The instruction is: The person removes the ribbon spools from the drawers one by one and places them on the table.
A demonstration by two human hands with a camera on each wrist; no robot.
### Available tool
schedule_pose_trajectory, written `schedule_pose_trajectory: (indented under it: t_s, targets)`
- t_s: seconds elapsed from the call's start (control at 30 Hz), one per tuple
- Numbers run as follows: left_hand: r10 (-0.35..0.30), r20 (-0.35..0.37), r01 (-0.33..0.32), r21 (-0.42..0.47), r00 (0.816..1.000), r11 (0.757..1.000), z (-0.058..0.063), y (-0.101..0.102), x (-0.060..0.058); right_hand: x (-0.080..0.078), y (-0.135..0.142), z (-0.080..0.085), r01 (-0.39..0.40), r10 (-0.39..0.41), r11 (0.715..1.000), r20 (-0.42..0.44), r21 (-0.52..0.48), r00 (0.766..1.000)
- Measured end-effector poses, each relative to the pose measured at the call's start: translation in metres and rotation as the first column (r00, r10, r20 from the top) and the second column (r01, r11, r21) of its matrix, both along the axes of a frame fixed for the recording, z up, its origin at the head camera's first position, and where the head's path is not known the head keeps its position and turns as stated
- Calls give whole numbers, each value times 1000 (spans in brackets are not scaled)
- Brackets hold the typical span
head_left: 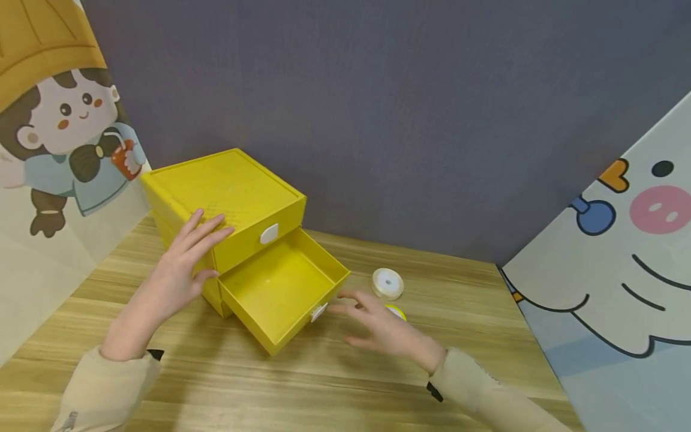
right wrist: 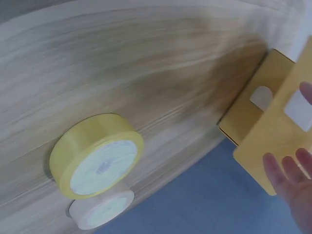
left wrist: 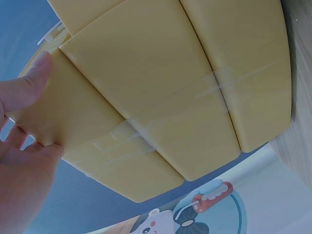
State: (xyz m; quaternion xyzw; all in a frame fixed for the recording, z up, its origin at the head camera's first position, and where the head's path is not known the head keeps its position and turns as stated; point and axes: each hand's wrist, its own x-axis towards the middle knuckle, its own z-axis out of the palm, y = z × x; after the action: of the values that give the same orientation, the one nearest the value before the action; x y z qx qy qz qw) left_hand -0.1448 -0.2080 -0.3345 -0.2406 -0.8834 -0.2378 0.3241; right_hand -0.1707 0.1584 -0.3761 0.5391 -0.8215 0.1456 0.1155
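A yellow drawer cabinet stands on the table, its middle drawer pulled out with nothing lying in it. My left hand rests at the cabinet's front left corner, fingers spread straight over the top edge; in the left wrist view the thumb lies along the cabinet's side. Close by the white handle of the pulled-out drawer is my right hand, its fingers loosely bent and holding nothing. The right wrist view shows those fingertips in front of the drawer's face.
Right of the cabinet lie a white ribbon roll and a yellow ribbon roll, the yellow one partly hidden behind my right hand in the head view. A dark panel closes off the back; printed cartoon panels flank the wooden table.
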Motion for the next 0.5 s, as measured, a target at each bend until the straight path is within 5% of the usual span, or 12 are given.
schedule_pose_trajectory:
  t_s: [0.2,0.5]
  targets:
    - [-6,0,6,14,1000,1000,0,0,-1,-6,-6,-15,-92,93,996,-280,18,956]
    - [-2,4,2,-3,1000,1000,1,1,0,-5,-16,-29,-88,70,995,-343,-36,937]
